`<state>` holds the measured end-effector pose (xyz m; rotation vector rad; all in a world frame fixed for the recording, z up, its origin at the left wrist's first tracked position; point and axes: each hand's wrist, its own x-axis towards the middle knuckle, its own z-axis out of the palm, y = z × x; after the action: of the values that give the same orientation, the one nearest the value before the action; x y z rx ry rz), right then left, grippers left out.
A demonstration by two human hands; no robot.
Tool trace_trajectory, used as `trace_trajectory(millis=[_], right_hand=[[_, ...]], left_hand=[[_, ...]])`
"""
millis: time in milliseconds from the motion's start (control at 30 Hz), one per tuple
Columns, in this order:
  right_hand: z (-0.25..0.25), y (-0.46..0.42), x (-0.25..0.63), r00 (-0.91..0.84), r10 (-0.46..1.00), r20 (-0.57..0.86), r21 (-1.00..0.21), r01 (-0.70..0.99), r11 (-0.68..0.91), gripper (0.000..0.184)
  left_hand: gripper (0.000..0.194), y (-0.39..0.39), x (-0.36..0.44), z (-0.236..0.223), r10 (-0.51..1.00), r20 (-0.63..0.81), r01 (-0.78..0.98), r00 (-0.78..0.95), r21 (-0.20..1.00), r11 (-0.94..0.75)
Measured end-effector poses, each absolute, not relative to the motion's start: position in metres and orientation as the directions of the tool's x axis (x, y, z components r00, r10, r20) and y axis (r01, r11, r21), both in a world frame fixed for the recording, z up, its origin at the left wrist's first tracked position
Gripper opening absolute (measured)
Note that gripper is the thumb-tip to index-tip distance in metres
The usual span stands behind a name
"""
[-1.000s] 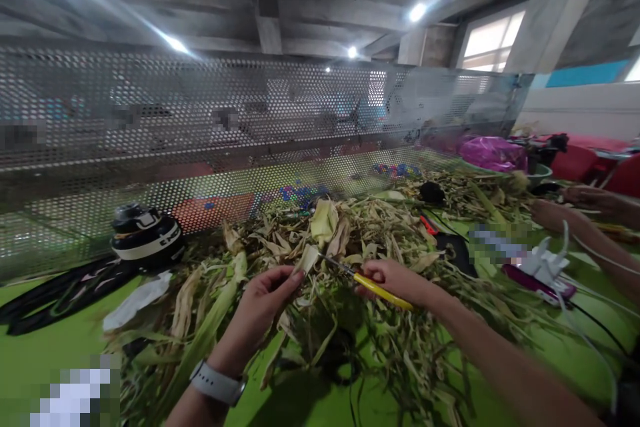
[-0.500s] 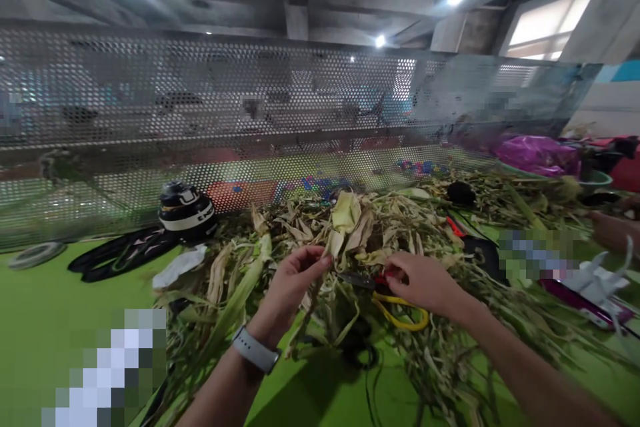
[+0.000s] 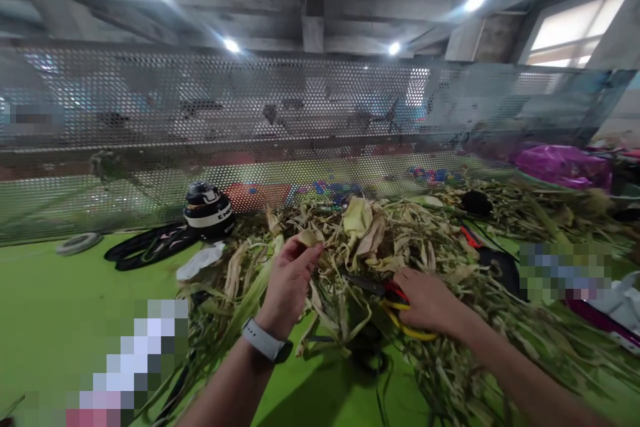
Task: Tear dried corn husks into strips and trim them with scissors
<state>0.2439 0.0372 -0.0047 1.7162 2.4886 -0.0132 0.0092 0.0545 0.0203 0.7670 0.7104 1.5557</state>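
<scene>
My left hand (image 3: 290, 280), a grey watch on its wrist, pinches a small pale piece of corn husk (image 3: 310, 238) between thumb and fingers. My right hand (image 3: 433, 300) is closed round the red and yellow handles of scissors; the dark scissor blades (image 3: 367, 284) point left, low over the husks. My fingers partly hide the handles. Between and beyond the hands lies a heap of dry corn husks (image 3: 330, 250). A broad yellowish husk (image 3: 357, 217) stands up from it, apart from both hands.
A perforated metal panel (image 3: 300, 107) closes off the back of the green table (image 3: 140, 283). At left are a black container with a white band (image 3: 207, 212), black straps (image 3: 150, 248) and a roll of tape (image 3: 80, 243). A purple bag (image 3: 565, 165) sits at far right.
My left hand has drawn left, away from the upright husk, with a piece of husk in its fingers. My right hand covers more of the scissor handles. The view has turned slightly left.
</scene>
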Motion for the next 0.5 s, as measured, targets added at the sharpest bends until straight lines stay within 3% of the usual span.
trace_trajectory(millis=[200,400,500], right_hand=[[0.000,0.037,0.250,-0.287,0.948,-0.137,0.023,0.956,0.293,0.031],[-0.007,0.039,0.257,-0.276,0.955,-0.106,-0.001,0.961,0.278,0.021],[-0.006,0.044,0.263,-0.257,0.964,-0.076,-0.007,0.966,0.257,0.012]], left_hand=[[0.025,0.059,0.001,0.017,0.978,0.090,-0.276,-0.189,0.951,-0.141],[0.023,0.068,-0.012,0.014,0.876,0.361,0.164,-0.320,0.932,-0.324],[0.025,0.070,-0.018,0.020,0.841,0.347,0.109,-0.416,0.937,-0.333]])
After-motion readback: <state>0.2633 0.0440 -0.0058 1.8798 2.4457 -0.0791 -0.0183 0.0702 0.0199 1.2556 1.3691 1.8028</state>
